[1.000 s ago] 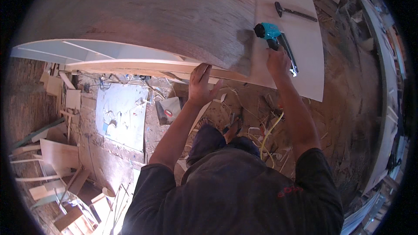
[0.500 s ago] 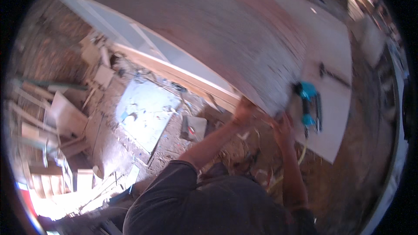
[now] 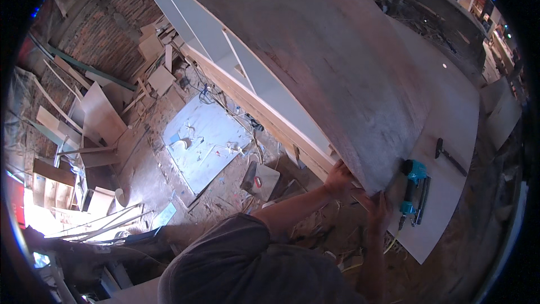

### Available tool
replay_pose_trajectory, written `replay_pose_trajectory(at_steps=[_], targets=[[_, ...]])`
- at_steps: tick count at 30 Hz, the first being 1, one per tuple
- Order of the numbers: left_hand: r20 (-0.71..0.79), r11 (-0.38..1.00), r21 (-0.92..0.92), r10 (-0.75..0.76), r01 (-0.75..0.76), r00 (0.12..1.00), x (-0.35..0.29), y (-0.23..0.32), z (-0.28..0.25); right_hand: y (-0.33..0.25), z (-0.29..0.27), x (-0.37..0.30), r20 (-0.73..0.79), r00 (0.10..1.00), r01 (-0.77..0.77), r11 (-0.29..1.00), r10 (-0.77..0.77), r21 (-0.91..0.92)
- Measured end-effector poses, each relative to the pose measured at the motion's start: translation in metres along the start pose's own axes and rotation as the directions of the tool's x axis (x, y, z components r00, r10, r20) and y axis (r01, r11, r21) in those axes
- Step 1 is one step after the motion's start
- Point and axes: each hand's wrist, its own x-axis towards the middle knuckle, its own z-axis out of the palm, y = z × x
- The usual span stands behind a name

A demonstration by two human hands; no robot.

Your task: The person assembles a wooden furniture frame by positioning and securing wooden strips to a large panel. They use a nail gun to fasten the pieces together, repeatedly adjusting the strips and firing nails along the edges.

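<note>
A large, bent wooden panel [image 3: 337, 79] with a greyish, worn face arches over a pale-sided wooden frame [image 3: 256, 98]. At the panel's near corner, my left hand [image 3: 338, 181] is closed on the edge, its fingertips partly hidden under it. Just to the right, my right hand [image 3: 381, 208] grips the tip of the same corner, with the fingers close together. A teal nail gun [image 3: 414, 190] with a hose lies close to my right hand on a pale flat sheet [image 3: 433, 231]. Farther right on that sheet rests a dark hammer [image 3: 450, 157].
A bluish-white board [image 3: 205, 141] lies on the littered floor at left. A small box-like block [image 3: 261, 182] sits near my left forearm. Wood offcuts [image 3: 101, 115] lean and pile along the left side by a brick wall [image 3: 124, 28]. A yellow hose [image 3: 390, 244] trails beside my right arm.
My view has shifted, so the panel, nail gun and hammer appear lower and farther right. Both hands stay at the panel's near corner.
</note>
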Motion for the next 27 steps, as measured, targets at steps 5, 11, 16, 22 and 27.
replay_pose_trajectory(at_steps=[5, 11, 16, 22, 27], targets=[[-0.051, 0.999, 0.033, 0.037, -0.035, 0.998, -0.006, -0.002, 0.008, -0.004, 0.000, 0.000, -0.025, 0.999, -0.027, 0.999, 0.027, 0.026], [-0.035, 0.997, 0.073, -0.032, 0.034, 0.999, -0.011, 0.001, 0.011, -0.005, -0.002, 0.005, 0.041, 0.993, -0.116, 0.973, 0.111, 0.197], [-0.078, 0.999, 0.044, -0.009, 0.012, 0.997, -0.003, 0.014, -0.002, 0.007, 0.002, 0.000, 0.128, 0.968, -0.249, 0.904, 0.217, 0.348], [-0.192, 0.984, -0.163, -0.101, 0.070, 0.976, -0.003, 0.001, 0.022, -0.004, 0.005, 0.000, 0.117, 0.974, -0.219, 0.940, 0.194, 0.261], [-0.121, 0.988, 0.153, -0.012, 0.030, 0.993, 0.004, 0.023, 0.002, -0.032, -0.017, 0.005, 0.017, 0.995, -0.096, 0.992, 0.094, 0.077]])
